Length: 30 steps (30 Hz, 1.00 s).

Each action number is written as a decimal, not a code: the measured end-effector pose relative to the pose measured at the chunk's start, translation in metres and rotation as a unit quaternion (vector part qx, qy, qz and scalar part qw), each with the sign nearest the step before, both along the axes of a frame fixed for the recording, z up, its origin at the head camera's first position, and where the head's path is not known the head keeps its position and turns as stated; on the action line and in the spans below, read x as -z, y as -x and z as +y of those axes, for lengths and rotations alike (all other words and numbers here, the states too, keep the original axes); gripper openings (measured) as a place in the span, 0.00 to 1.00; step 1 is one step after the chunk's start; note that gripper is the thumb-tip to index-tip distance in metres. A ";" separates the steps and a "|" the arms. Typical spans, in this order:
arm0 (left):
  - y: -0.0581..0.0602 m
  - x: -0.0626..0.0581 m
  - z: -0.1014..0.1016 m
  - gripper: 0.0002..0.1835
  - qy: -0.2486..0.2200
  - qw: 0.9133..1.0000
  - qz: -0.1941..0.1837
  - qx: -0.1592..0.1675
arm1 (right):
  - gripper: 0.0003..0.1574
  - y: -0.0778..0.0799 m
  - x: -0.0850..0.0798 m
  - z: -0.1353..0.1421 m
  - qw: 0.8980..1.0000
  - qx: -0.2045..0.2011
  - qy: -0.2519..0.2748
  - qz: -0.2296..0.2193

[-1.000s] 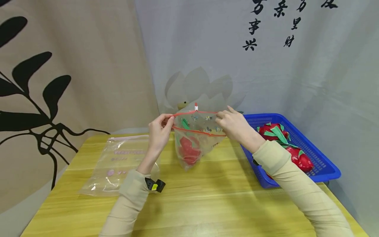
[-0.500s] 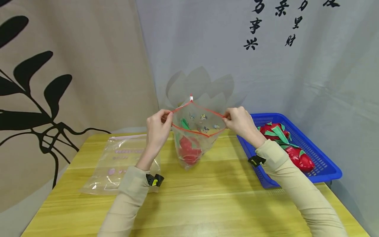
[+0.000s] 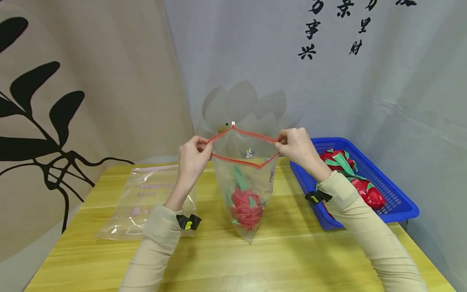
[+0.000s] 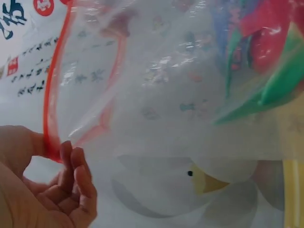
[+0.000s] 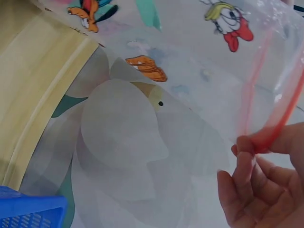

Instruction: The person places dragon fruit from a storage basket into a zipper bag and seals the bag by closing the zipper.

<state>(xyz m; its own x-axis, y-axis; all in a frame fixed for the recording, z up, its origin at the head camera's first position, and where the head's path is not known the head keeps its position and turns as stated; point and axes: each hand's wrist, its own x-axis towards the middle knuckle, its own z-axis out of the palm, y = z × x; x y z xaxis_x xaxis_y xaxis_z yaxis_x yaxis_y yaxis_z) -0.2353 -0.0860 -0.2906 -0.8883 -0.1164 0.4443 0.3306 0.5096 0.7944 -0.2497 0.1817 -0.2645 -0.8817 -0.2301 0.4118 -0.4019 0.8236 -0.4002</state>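
A clear zipper bag (image 3: pixel 222 174) with a red-edged mouth and small cartoon prints hangs between my two hands, its mouth spread wide. Inside, low in the bag, sits a red bundle with green leaf-like strips (image 3: pixel 247 207). My left hand (image 3: pixel 194 159) pinches the left end of the red edge between thumb and fingers; the left wrist view shows this grip on the red zipper strip (image 4: pixel 53 95). At the opposite end, my right hand (image 3: pixel 297 148) pinches the other corner, seen close up on the red strip (image 5: pixel 280 118) in the right wrist view. A white slider (image 3: pixel 233 123) stands at the mouth's far side.
A second clear bag (image 3: pixel 153 198) with pink print lies flat on the wooden table (image 3: pixel 233 267) at the left. To the right stands a blue basket (image 3: pixel 397 202) holding red and green pieces (image 3: pixel 365 192). Behind the table hangs a printed curtain (image 3: pixel 146 81).
My right hand has regripped the bag's right corner, and the mouth has spread wider. The bag now hangs straighter, and the red and green bundle has shifted lower and to the right.
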 end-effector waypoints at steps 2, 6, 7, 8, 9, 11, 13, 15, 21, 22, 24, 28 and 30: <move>-0.003 -0.002 -0.001 0.11 0.016 0.999 -0.037 0.004 | 0.10 -0.001 0.000 0.001 1.000 0.002 0.006 -0.003; -0.007 -0.006 -0.002 0.11 0.024 0.997 -0.069 0.024 | 0.10 -0.002 0.001 0.002 1.000 0.001 0.022 -0.005; -0.006 -0.006 -0.003 0.10 0.019 0.998 -0.059 0.026 | 0.10 -0.003 0.000 0.001 1.000 0.000 0.024 0.000; -0.006 -0.007 -0.004 0.09 0.011 0.999 -0.046 0.027 | 0.10 -0.003 0.000 0.000 1.000 0.000 0.027 0.004; -0.005 -0.008 -0.005 0.09 0.002 0.999 -0.031 0.024 | 0.10 -0.004 0.000 0.000 0.999 0.000 0.031 0.010; -0.003 -0.009 -0.007 0.08 -0.018 1.000 -0.003 0.014 | 0.10 -0.004 0.000 -0.002 0.999 -0.003 0.037 0.015; -0.001 -0.010 -0.008 0.08 -0.028 1.000 0.011 0.001 | 0.10 -0.005 0.002 -0.002 0.999 -0.010 0.039 0.019; -0.001 -0.011 -0.009 0.08 -0.026 1.000 0.011 -0.004 | 0.09 -0.005 0.007 -0.002 0.999 -0.018 0.042 0.020; -0.001 -0.007 -0.007 0.10 -0.006 1.000 0.017 -0.010 | 0.08 -0.004 0.019 0.001 0.997 -0.022 0.058 0.048; -0.001 -0.007 -0.007 0.10 -0.007 1.000 0.020 -0.011 | 0.08 -0.004 0.019 0.001 0.996 -0.022 0.061 0.053; -0.001 -0.007 -0.007 0.10 -0.007 0.999 0.028 -0.014 | 0.08 -0.003 0.020 0.002 0.995 -0.025 0.068 0.062; 0.000 -0.005 -0.007 0.10 0.000 0.999 0.042 -0.017 | 0.08 0.000 0.023 0.002 0.993 -0.037 0.090 0.069; 0.001 -0.004 -0.008 0.10 0.005 0.998 0.050 -0.022 | 0.09 0.002 0.026 0.001 0.991 -0.039 0.104 0.073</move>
<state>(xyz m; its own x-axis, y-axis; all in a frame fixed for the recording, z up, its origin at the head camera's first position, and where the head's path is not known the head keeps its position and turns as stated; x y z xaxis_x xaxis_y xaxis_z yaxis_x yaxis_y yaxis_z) -0.2361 -0.0935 -0.2867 -0.8331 -0.1498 0.5325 0.3854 0.5334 0.7529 -0.2514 0.1831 -0.2905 -0.7916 -0.1925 0.5800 -0.5281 0.6930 -0.4908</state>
